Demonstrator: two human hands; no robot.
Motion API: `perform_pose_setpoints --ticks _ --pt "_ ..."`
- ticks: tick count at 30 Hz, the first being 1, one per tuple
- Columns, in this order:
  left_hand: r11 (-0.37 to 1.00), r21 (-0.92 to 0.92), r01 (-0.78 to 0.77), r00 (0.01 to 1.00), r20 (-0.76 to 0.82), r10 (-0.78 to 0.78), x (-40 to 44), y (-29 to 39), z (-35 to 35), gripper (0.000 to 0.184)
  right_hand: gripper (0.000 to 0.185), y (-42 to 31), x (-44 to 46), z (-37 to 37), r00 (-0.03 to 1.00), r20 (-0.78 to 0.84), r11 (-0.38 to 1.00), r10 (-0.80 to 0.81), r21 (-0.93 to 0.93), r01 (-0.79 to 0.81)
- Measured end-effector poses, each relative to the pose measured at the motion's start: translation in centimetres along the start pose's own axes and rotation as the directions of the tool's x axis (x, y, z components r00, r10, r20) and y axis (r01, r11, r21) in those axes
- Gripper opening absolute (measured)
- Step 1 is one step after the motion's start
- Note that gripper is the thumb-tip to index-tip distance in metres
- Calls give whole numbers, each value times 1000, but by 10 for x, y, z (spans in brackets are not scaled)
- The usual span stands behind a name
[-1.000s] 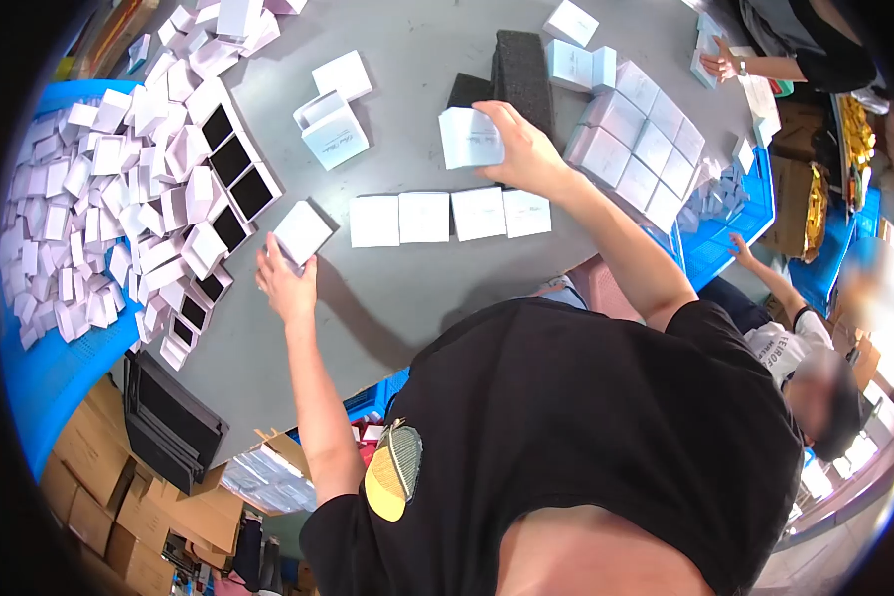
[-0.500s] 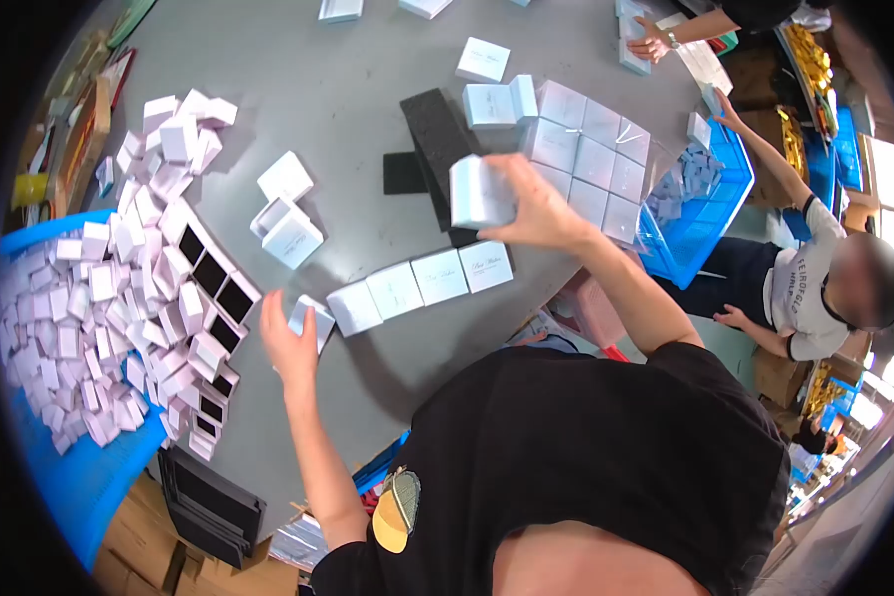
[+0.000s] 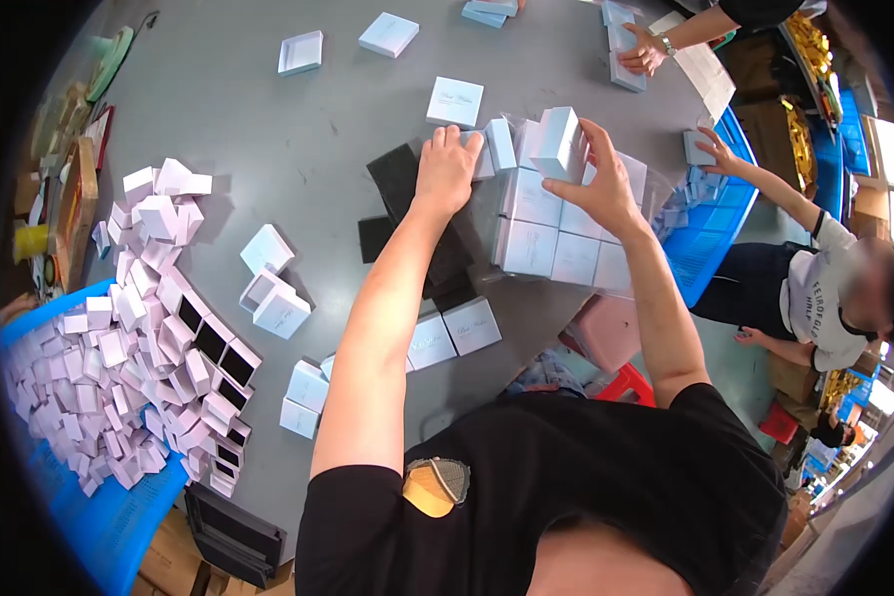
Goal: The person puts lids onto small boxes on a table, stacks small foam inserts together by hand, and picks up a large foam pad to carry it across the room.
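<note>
My right hand [image 3: 606, 184] grips a small white box [image 3: 559, 147] between thumb and fingers, above a block of white boxes [image 3: 529, 246] in clear plastic. My left hand [image 3: 447, 174] reaches forward with its fingers curled over another white box [image 3: 483, 165], which it partly hides. A white box standing on edge [image 3: 502, 144] touches that one on the right. Just beyond lies a box with printed script [image 3: 455, 101]. Black foam-like strips [image 3: 395, 177] lie under my left forearm. A row of printed white boxes [image 3: 472, 326] runs nearer to me, partly covered by the forearm.
A heap of small white boxes [image 3: 109, 397] fills and spills from a blue crate [image 3: 89, 531] at left. Two stacked boxes [image 3: 280, 310] stand mid-table. Across the table, a co-worker's hand [image 3: 644, 52] touches boxes; another person [image 3: 815, 288] reaches by a blue crate [image 3: 710, 258].
My left hand has left the near end of the box row and moved forward and right to the far box. My right hand has carried its box right, over the wrapped block.
</note>
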State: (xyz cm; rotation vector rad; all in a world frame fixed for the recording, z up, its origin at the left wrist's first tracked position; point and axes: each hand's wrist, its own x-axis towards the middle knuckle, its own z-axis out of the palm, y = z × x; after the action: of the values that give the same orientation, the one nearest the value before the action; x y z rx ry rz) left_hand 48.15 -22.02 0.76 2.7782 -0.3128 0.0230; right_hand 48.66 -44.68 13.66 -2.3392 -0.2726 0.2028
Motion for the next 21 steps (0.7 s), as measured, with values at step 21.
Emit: perform_pose_setpoints --ticks 21 --pt "721 -332 608 744 -78 -663 -389 38 -102 104 66 -116 -157 187 407 534 646 -741 402 649"
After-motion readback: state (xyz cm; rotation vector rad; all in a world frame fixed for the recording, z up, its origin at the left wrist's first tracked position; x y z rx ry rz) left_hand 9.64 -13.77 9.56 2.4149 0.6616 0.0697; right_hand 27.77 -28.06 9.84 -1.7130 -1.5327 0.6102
